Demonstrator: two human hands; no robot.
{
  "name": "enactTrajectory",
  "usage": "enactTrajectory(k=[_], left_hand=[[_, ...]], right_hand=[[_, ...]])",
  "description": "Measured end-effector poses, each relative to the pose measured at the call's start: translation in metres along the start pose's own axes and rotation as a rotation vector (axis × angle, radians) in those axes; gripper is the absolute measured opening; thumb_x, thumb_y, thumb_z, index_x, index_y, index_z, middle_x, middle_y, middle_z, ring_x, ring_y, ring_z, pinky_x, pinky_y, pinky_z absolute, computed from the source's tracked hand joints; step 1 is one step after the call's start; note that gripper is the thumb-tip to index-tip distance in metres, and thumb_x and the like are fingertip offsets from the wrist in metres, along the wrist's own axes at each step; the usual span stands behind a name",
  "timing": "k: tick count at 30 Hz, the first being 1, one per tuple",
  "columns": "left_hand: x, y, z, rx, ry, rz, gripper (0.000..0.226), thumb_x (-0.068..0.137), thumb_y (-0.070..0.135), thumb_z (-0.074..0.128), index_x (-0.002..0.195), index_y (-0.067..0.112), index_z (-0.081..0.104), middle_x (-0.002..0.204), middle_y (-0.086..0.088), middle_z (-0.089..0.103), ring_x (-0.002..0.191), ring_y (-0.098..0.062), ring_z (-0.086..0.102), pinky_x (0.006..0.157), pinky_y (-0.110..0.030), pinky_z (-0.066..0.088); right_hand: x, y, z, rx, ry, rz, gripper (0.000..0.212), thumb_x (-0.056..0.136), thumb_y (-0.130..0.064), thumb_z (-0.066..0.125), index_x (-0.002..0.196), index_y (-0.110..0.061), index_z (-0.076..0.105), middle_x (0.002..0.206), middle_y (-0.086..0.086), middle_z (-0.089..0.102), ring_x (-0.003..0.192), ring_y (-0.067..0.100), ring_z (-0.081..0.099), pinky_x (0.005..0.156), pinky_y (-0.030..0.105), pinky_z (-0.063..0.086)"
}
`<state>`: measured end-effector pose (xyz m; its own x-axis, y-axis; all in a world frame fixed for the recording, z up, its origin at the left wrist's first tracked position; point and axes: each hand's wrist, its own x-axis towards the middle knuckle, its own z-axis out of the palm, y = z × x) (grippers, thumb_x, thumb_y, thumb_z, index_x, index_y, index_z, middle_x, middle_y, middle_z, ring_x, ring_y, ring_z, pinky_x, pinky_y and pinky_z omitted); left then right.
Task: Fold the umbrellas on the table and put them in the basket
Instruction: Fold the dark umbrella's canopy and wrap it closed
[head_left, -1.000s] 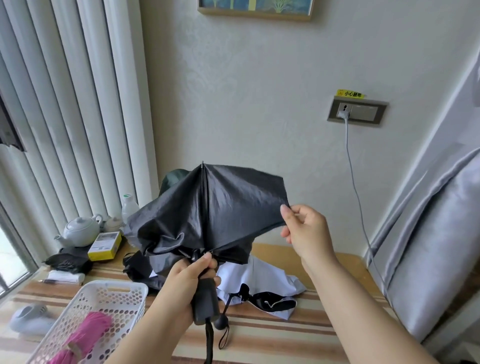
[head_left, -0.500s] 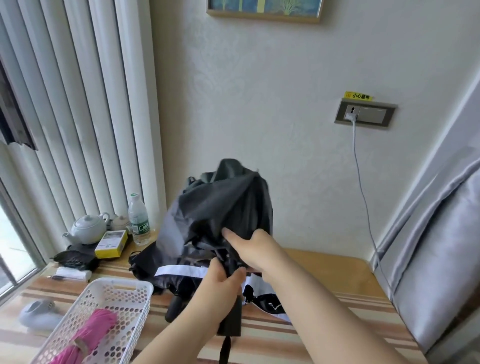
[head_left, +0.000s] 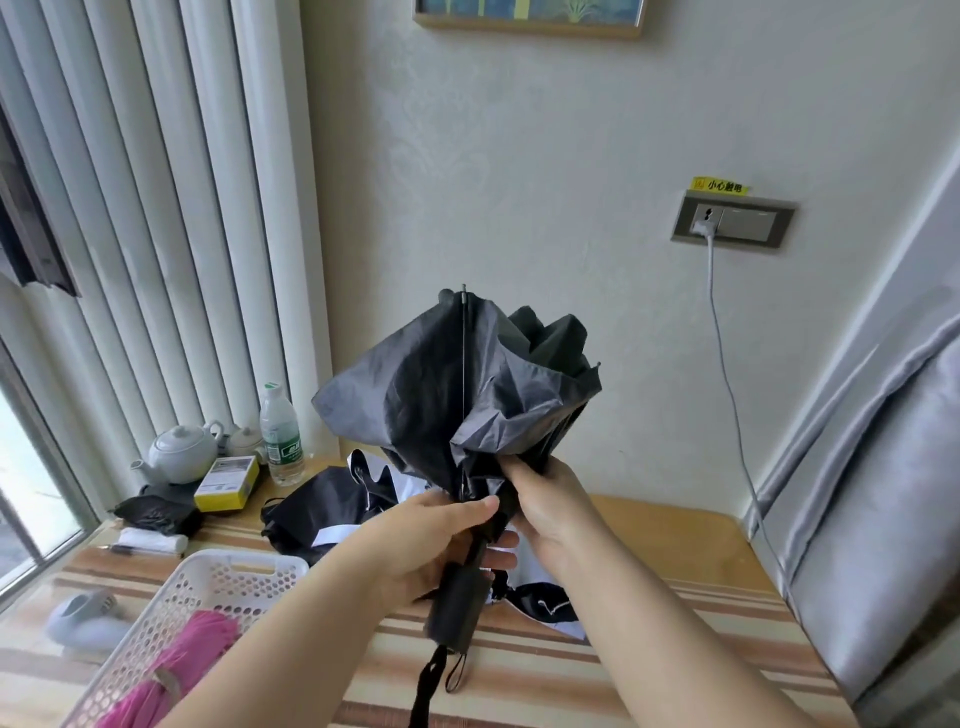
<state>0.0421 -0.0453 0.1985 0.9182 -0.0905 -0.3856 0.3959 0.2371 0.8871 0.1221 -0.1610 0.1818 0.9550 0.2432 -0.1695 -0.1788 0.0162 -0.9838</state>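
Observation:
I hold a dark grey umbrella (head_left: 457, 395) upright above the table, its canopy collapsed and crumpled. My left hand (head_left: 436, 540) grips its shaft just above the black handle (head_left: 457, 603). My right hand (head_left: 545, 504) gathers and pinches the canopy fabric at its base. A black and white umbrella (head_left: 332, 504) lies loose on the table behind my hands. At the lower left stands a white perforated basket (head_left: 208, 577) holding a folded pink umbrella (head_left: 176, 670).
On the striped table (head_left: 571, 670), far left, stand a white teapot (head_left: 179, 454), a yellow box (head_left: 228, 483), a water bottle (head_left: 280, 436) and a black pouch (head_left: 156, 514). A white cable (head_left: 727, 374) hangs from the wall socket. A grey curtain (head_left: 883, 493) hangs at the right.
The umbrella's canopy has collapsed from half spread to bunched. My right hand moved from the canopy's edge down to its base, beside my left hand.

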Motion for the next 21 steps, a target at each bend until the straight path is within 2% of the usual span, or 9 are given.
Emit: enactTrajectory(k=[2, 5, 7, 9, 11, 14, 17, 19, 21], left_hand=[[0.002, 0.000, 0.003, -0.048, -0.025, 0.005, 0.020, 0.093, 0.013, 0.057, 0.105, -0.003, 0.056, 0.086, -0.015, 0.070, 0.062, -0.021, 0.064, 0.058, -0.034, 0.054], [0.005, -0.001, 0.004, -0.117, -0.093, 0.039, 0.018, 0.093, 0.011, 0.053, 0.105, -0.003, 0.055, 0.077, -0.012, 0.062, 0.051, -0.015, 0.048, 0.054, -0.029, 0.048], [0.008, -0.003, 0.004, -0.165, -0.101, 0.072, 0.017, 0.095, 0.011, 0.050, 0.107, -0.002, 0.053, 0.075, -0.010, 0.057, 0.050, -0.012, 0.043, 0.053, -0.025, 0.044], [0.012, -0.008, 0.003, -0.229, -0.066, 0.073, 0.014, 0.097, 0.009, 0.048, 0.109, 0.003, 0.047, 0.074, -0.009, 0.054, 0.047, -0.011, 0.041, 0.051, -0.023, 0.042], [0.017, -0.012, 0.001, -0.300, -0.031, 0.054, 0.012, 0.098, 0.009, 0.048, 0.107, 0.008, 0.040, 0.073, -0.009, 0.053, 0.046, -0.011, 0.040, 0.049, -0.025, 0.043], [0.018, -0.014, 0.003, -0.252, 0.042, 0.070, 0.007, 0.097, 0.007, 0.047, 0.093, 0.006, 0.042, 0.063, -0.007, 0.051, 0.045, -0.013, 0.040, 0.048, -0.026, 0.043], [0.017, -0.016, 0.010, -0.166, 0.108, 0.084, 0.017, 0.095, 0.002, 0.047, 0.080, 0.007, 0.040, 0.049, -0.002, 0.047, 0.043, -0.013, 0.039, 0.046, -0.026, 0.040], [0.016, -0.019, 0.012, -0.195, 0.087, 0.079, 0.013, 0.097, 0.004, 0.046, 0.085, 0.007, 0.041, 0.055, -0.003, 0.051, 0.043, -0.011, 0.039, 0.048, -0.025, 0.038], [0.015, -0.020, 0.009, -0.299, 0.066, 0.061, 0.008, 0.099, 0.009, 0.045, 0.092, 0.007, 0.042, 0.064, -0.006, 0.052, 0.042, -0.010, 0.038, 0.047, -0.024, 0.039]], right_hand=[[-0.001, -0.002, -0.002, -0.055, -0.024, -0.014, 0.022, 0.083, -0.034, 0.069, 0.095, -0.015, 0.071, 0.091, 0.005, 0.076, 0.091, 0.026, 0.070, 0.088, 0.045, 0.055], [-0.003, -0.006, -0.007, -0.114, -0.076, -0.002, 0.021, 0.093, -0.032, 0.058, 0.090, -0.015, 0.068, 0.085, 0.006, 0.072, 0.081, 0.024, 0.064, 0.073, 0.034, 0.050], [-0.006, -0.011, -0.010, -0.115, -0.109, 0.058, 0.033, 0.099, -0.039, 0.047, 0.098, -0.013, 0.067, 0.089, 0.006, 0.070, 0.080, 0.021, 0.063, 0.069, 0.028, 0.047], [-0.014, -0.018, -0.014, -0.166, -0.033, 0.083, 0.044, 0.101, -0.045, 0.039, 0.110, -0.010, 0.063, 0.095, 0.003, 0.068, 0.080, 0.018, 0.063, 0.071, 0.033, 0.051], [-0.025, -0.023, -0.019, -0.289, 0.132, -0.062, 0.041, 0.096, -0.043, 0.047, 0.113, -0.008, 0.057, 0.098, 0.000, 0.060, 0.078, 0.016, 0.057, 0.074, 0.038, 0.049], [-0.047, -0.030, -0.011, -0.566, 0.142, -0.364, 0.040, 0.081, -0.036, 0.069, 0.111, -0.025, 0.046, 0.107, -0.007, 0.046, 0.087, 0.008, 0.051, 0.067, 0.017, 0.040], [-0.044, -0.026, 0.007, -0.854, 0.147, -0.502, 0.047, 0.079, -0.036, 0.069, 0.114, -0.018, 0.042, 0.107, -0.004, 0.043, 0.093, 0.018, 0.054, 0.073, 0.027, 0.045], [-0.036, -0.035, 0.011, -0.920, 0.202, -0.566, 0.031, 0.085, -0.031, 0.063, 0.104, -0.014, 0.046, 0.097, 0.000, 0.050, 0.089, 0.025, 0.057, 0.069, 0.033, 0.044], [-0.027, -0.048, 0.000, -0.910, 0.279, -0.650, 0.013, 0.088, -0.016, 0.057, 0.081, -0.014, 0.045, 0.071, 0.002, 0.052, 0.066, 0.021, 0.057, 0.057, 0.032, 0.034]])
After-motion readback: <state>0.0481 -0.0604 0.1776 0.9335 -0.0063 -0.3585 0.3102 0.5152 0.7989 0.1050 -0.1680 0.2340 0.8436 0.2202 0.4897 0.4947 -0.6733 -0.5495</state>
